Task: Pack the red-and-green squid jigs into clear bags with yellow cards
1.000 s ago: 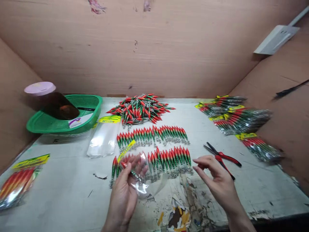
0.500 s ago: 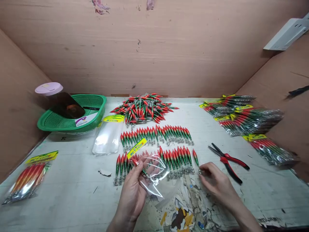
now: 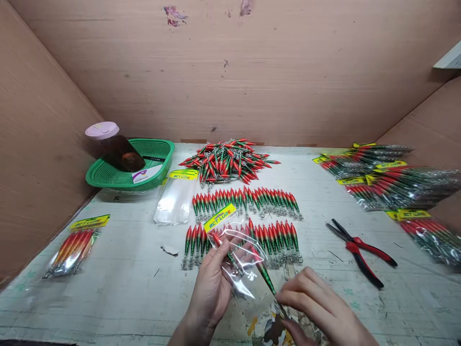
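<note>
My left hand (image 3: 212, 288) is closed on a clear plastic bag (image 3: 237, 254) with a yellow header label, and one red-and-green lure lies inside it. My right hand (image 3: 317, 307) pinches the hook end of another red-and-green lure (image 3: 264, 271), whose tip points into the bag's mouth. Just beyond the bag lie two neat rows of lures (image 3: 248, 202), and a loose heap of lures (image 3: 226, 161) sits farther back.
Red-handled pliers (image 3: 360, 250) lie to the right. Filled lure packs (image 3: 389, 178) are stacked at the far right, and one filled pack (image 3: 74, 245) lies at the left. Empty bags (image 3: 176, 199) rest beside a green basket (image 3: 118, 180) holding a dark jar. Cardboard walls enclose the table.
My right hand took a lure from the right end of the near row and brought it left to the bag's mouth. The camera view shifted left.
</note>
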### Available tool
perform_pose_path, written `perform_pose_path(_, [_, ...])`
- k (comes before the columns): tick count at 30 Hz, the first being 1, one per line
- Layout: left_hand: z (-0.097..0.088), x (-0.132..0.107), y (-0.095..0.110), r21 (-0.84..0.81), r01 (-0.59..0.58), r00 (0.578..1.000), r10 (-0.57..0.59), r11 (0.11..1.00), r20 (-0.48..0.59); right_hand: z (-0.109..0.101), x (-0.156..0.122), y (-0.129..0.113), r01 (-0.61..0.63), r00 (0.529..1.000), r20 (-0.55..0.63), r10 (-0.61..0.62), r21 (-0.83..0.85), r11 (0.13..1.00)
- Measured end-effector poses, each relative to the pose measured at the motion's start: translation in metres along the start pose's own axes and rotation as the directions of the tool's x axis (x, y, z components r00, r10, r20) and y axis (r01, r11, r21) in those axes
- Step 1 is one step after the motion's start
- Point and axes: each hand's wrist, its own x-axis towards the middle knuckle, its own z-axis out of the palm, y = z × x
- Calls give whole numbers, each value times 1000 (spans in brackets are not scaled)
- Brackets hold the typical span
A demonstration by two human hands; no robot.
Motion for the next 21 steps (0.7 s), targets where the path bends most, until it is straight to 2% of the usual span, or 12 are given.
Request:
perform_pose_path(4, [0, -3, 1, 15, 13, 999, -13, 1000, -45, 15, 11, 5, 82, 988, -109, -107, -212, 974])
perform_pose_path(7, [0, -5, 2, 5, 38, 999, -37, 999, -25, 27, 13, 7, 87, 966, -208, -155, -303, 949])
perform_pose_path(10, [-1, -6, 3, -23, 54, 998, -54, 998, 16, 37, 11, 9, 48, 952, -270, -143, -331, 942])
perform_pose_path(15, [-2, -7, 1, -32, 45, 996, -42, 998, 82, 51, 13, 9, -92, 906, -421, -38, -285, 954])
perform_pose_path(18, [-3, -7, 0, -43, 61, 990, -55, 997, 128, 55, 15, 11, -70, 893, -444, -67, -286, 956])
perform_pose_path(21, [-2, -7, 1, -71, 73, 990, -64, 995, 126, 54, 16, 12, -45, 887, -448, -109, -319, 947])
